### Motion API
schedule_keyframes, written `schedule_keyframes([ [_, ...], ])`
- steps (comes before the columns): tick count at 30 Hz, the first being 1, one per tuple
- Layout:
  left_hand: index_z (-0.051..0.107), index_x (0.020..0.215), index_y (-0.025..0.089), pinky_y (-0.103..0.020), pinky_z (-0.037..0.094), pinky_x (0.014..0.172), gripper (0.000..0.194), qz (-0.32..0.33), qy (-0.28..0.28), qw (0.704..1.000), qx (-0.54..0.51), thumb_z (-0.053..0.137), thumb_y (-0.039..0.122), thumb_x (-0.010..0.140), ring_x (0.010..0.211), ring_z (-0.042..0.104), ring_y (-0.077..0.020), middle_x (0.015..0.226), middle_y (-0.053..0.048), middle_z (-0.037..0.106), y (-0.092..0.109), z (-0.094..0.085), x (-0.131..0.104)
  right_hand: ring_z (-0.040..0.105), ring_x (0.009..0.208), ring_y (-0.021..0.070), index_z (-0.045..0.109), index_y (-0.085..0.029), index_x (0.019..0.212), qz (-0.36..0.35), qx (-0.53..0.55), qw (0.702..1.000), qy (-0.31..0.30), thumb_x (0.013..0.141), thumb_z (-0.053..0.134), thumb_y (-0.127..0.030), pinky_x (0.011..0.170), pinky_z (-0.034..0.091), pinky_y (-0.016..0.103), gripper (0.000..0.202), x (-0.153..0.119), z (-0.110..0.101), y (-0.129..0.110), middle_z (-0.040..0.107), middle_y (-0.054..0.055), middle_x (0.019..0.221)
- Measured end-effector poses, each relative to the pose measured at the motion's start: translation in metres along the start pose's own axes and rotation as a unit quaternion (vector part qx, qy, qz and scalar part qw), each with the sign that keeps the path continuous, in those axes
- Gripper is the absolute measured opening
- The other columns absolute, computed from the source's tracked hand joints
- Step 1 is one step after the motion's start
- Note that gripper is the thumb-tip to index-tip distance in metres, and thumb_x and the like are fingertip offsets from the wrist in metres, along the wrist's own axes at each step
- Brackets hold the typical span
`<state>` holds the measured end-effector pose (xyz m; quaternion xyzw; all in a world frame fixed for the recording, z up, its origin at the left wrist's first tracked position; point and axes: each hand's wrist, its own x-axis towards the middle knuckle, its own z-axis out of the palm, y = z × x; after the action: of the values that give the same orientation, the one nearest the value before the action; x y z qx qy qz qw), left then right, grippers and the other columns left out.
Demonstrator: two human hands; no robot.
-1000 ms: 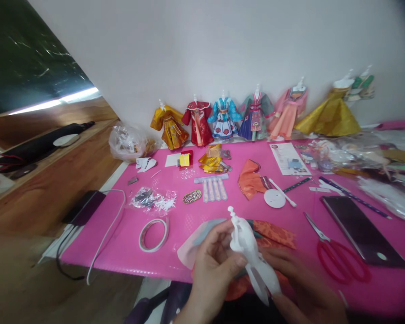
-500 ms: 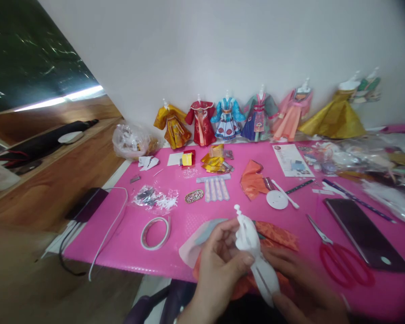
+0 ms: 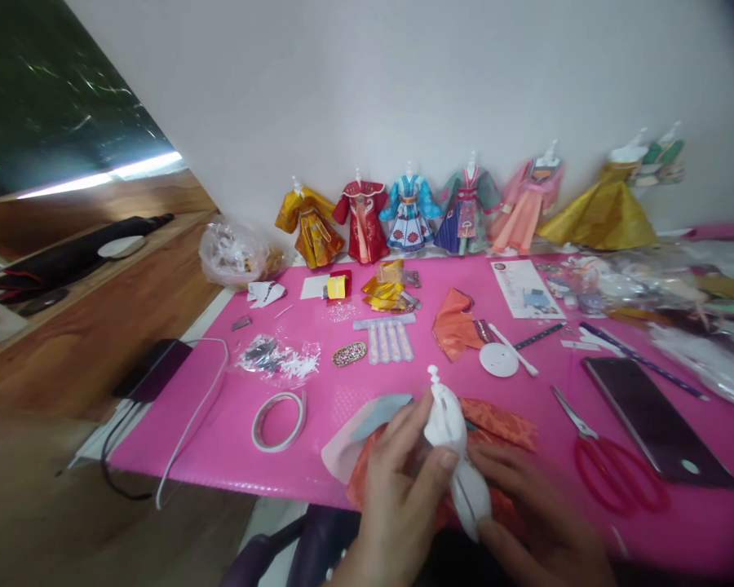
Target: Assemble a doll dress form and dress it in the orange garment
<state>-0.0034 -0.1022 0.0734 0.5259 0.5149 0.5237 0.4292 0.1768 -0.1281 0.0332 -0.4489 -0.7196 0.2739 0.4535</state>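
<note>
A person's left hand is holding a slim white doll body over the near edge of a pink-covered bench, its grip clamped around the upper part, with the thumb pressing across the front. The knobbed neck is pointing up and slightly left, and the body is tilting down toward the right. The right hand is touching the lower end with its fingers and thumb; whether that grip is closing fully on it, one cannot tell, as the hand is blurring. Orange cloth is lying beneath and beside the hands, with a pale cloth piece spreading out at the left. Red-handled scissors and a dark phone are lying to the right, while a roll of tape is resting to the left. Farther back, a white disc and a printed sheet are lying flat, and brightly dressed doll figures are standing in a row along the wall
</note>
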Motion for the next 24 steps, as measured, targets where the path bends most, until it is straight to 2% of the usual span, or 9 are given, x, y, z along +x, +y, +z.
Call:
schedule_keyframes([
  [4,0.065,0.13,0.03,-0.034,0.057,0.082,0.055,0.019,-0.021,0.999,0.017,0.077,0.04,0.078,0.106,0.065,-0.027,0.124,-0.01,0.068,0.001,0.002,0.0,0.069,0.11,0.026,0.062,-0.031,0.129,-0.003,0.017,1.0,0.01,0.083,0.073,-0.027,0.089,0.061,0.032,0.048,-0.001,0.005,0.003,0.069,0.007,0.125],
  [8,0.064,0.131,0.024,-0.04,0.055,0.088,0.063,0.002,-0.029,1.0,-0.008,0.083,0.035,0.072,0.11,0.062,-0.0312,0.125,-0.012,0.067,-0.003,0.007,-0.001,0.07,0.106,0.0245,0.063,-0.029,0.125,-0.017,-0.012,0.998,0.053,0.081,0.073,-0.026,0.088,0.061,0.032,0.045,0.002,0.014,-0.003,0.069,0.007,0.119],
  [10,0.064,0.129,0.023,-0.042,0.053,0.091,0.056,0.0,-0.031,0.999,-0.022,0.079,0.035,0.077,0.111,0.062,-0.0312,0.123,-0.012,0.067,-0.006,0.008,-0.002,0.069,0.105,0.0239,0.062,-0.028,0.125,-0.031,-0.026,0.997,0.063,0.08,0.074,-0.023,0.087,0.061,0.031,0.046,0.002,0.017,-0.005,0.068,0.007,0.117],
  [13,0.064,0.127,0.024,-0.042,0.048,0.099,0.044,0.015,-0.037,0.999,-0.034,0.071,0.035,0.085,0.118,0.058,-0.0296,0.127,-0.012,0.064,-0.006,0.005,-0.003,0.068,0.104,0.0247,0.061,-0.027,0.124,-0.06,-0.035,0.996,0.046,0.078,0.076,-0.025,0.085,0.061,0.031,0.048,0.001,0.014,-0.006,0.066,0.008,0.116],
  [15,0.065,0.124,0.025,-0.041,0.046,0.101,0.042,0.021,-0.05,0.997,-0.058,0.071,0.04,0.085,0.12,0.056,-0.0289,0.13,-0.011,0.061,-0.006,0.001,-0.003,0.066,0.107,0.0257,0.062,-0.027,0.121,-0.044,-0.018,0.998,0.043,0.081,0.074,-0.031,0.086,0.06,0.032,0.042,0.001,0.009,-0.007,0.065,0.008,0.117],
  [17,0.067,0.122,0.025,-0.039,0.047,0.1,0.044,0.01,-0.072,0.992,-0.105,0.073,0.045,0.083,0.119,0.057,-0.0287,0.131,-0.011,0.06,-0.006,-0.003,-0.003,0.064,0.111,0.0263,0.062,-0.028,0.12,0.008,0.019,0.998,0.061,0.086,0.068,-0.036,0.09,0.058,0.036,0.035,0.004,0.004,-0.008,0.062,0.008,0.118],
  [20,0.066,0.121,0.027,-0.034,0.051,0.092,0.047,-0.026,-0.117,0.97,-0.212,0.076,0.046,0.08,0.108,0.063,-0.0252,0.123,-0.009,0.064,-0.007,-0.003,-0.004,0.059,0.119,0.0291,0.059,-0.028,0.125,0.067,0.066,0.992,0.082,0.089,0.064,-0.043,0.096,0.054,0.042,0.039,0.014,0.0,-0.014,0.059,0.01,0.123],
  [22,0.064,0.12,0.029,-0.027,0.052,0.081,0.043,-0.046,-0.15,0.945,-0.287,0.077,0.041,0.081,0.094,0.067,-0.0198,0.11,-0.006,0.069,-0.008,-0.001,-0.005,0.061,0.115,0.0282,0.062,-0.029,0.124,0.05,0.071,0.994,0.071,0.088,0.066,-0.044,0.093,0.056,0.04,0.04,0.024,-0.001,-0.02,0.061,0.009,0.12],
  [24,0.064,0.116,0.03,-0.02,0.05,0.072,0.035,-0.051,-0.17,0.924,-0.338,0.076,0.035,0.083,0.083,0.066,-0.0136,0.099,-0.002,0.069,-0.01,0.001,-0.007,0.065,0.106,0.0239,0.066,-0.03,0.115,0.009,0.063,0.996,0.07,0.086,0.069,-0.038,0.086,0.059,0.034,0.03,0.034,-0.003,-0.027,0.064,0.006,0.11],
])
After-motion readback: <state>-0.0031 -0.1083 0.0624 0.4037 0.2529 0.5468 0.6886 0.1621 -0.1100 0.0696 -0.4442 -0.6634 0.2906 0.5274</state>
